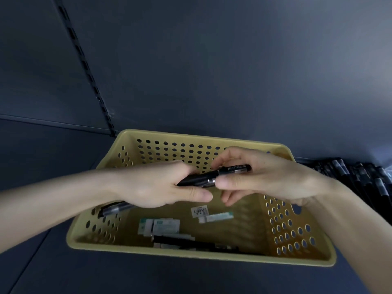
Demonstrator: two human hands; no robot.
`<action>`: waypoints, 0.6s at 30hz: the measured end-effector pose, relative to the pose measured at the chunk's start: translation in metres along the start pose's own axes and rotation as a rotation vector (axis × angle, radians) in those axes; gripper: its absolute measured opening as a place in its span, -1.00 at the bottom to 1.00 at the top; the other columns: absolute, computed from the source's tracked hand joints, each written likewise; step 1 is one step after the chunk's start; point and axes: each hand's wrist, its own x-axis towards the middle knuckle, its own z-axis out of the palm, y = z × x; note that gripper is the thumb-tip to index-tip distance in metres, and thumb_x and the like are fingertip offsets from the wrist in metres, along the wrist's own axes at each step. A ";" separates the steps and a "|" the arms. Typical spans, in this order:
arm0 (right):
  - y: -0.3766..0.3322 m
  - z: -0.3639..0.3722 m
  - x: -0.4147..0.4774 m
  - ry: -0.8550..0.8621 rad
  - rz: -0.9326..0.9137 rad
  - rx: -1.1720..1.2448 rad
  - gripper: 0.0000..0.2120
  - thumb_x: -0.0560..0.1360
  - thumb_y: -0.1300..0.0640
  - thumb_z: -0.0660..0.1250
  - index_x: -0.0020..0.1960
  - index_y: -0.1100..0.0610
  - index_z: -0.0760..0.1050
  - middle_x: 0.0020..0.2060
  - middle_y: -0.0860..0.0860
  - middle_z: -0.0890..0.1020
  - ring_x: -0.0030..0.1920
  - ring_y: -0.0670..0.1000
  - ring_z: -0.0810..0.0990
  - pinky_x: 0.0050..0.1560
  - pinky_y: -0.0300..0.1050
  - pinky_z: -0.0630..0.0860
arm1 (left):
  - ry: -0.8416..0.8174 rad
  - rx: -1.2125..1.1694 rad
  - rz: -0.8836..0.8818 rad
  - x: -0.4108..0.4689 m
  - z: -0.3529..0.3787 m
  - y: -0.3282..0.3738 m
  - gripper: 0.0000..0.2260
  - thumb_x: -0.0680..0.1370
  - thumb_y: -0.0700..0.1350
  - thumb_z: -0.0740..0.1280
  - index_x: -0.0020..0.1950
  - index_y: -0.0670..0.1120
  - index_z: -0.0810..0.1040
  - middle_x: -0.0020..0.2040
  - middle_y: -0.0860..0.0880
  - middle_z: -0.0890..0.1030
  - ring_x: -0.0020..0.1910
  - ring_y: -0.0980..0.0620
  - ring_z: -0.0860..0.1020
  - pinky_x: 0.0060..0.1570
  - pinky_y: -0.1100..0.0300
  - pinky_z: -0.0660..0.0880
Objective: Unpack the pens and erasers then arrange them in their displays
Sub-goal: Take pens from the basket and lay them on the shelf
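While both hands work above it, the dark blue-grey metal shelf (53, 262) carries a yellow perforated plastic basket (191, 254) set near its back panel. The left hand (152, 185) comes in from the left and is curled around a small bundle of black plastic pens (199, 180), held over the middle of the basket. A dark pen end (114, 209) shows below that hand's heel and appears to belong to the same bundle. The right hand (265, 177), coming in from the right, pinches one printed black pen (235, 168) between thumb and fingertips at the bundle's right end. At the far right of the shelf lies a row of black pens (360, 179), already laid side by side. On the basket floor, near the front wall, lie one more black pen (191, 242) and several white erasers in green-printed sleeves (161, 225); a small white price label (199, 210) lies beyond them. The pens should handle as light, stiff and smooth, so mid-barrel is probably the safest hold. The erasers look light, slightly soft and easily pinched by their long sides.
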 end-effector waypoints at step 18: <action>-0.004 -0.003 0.000 0.138 -0.010 0.117 -0.47 0.23 0.12 0.48 0.16 0.22 0.50 -0.05 0.10 0.69 -0.03 0.00 0.67 -0.05 -0.27 0.57 | 0.232 -1.003 0.115 0.008 -0.012 0.002 -0.83 0.44 -0.08 0.34 -0.02 -0.10 0.59 -0.12 -0.05 0.68 -0.12 0.06 0.62 -0.09 0.23 0.59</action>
